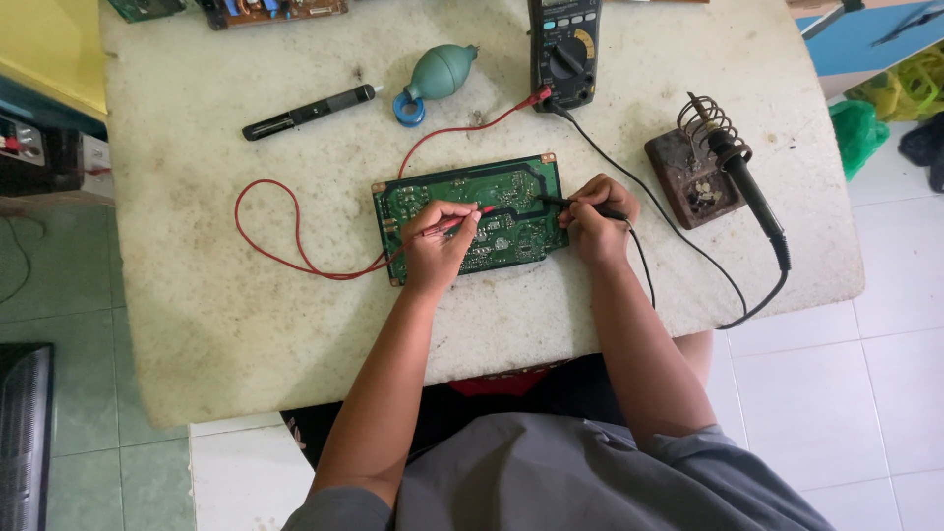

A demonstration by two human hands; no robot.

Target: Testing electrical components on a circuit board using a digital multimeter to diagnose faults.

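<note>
A green circuit board (511, 187) lies solder side up in the middle of a stained white table (246, 324). My left hand (438, 246) grips a red test probe (474, 213), its tip resting on the board's centre. My right hand (598, 218) holds a black test probe (553, 201), tip touching the board near its right edge. A red lead (285, 258) loops left across the table, and a black lead (688, 241) runs right; both go up to a dark multimeter (564, 49) at the table's far edge.
A soldering iron (749, 187) rests in a coil stand on a brown base (688, 177) at the right. A teal rubber blower bulb (438, 74) and a black pen-shaped tool (310, 111) lie beyond the board. Another circuit board (270, 10) sits at the far edge. Tiled floor surrounds the table.
</note>
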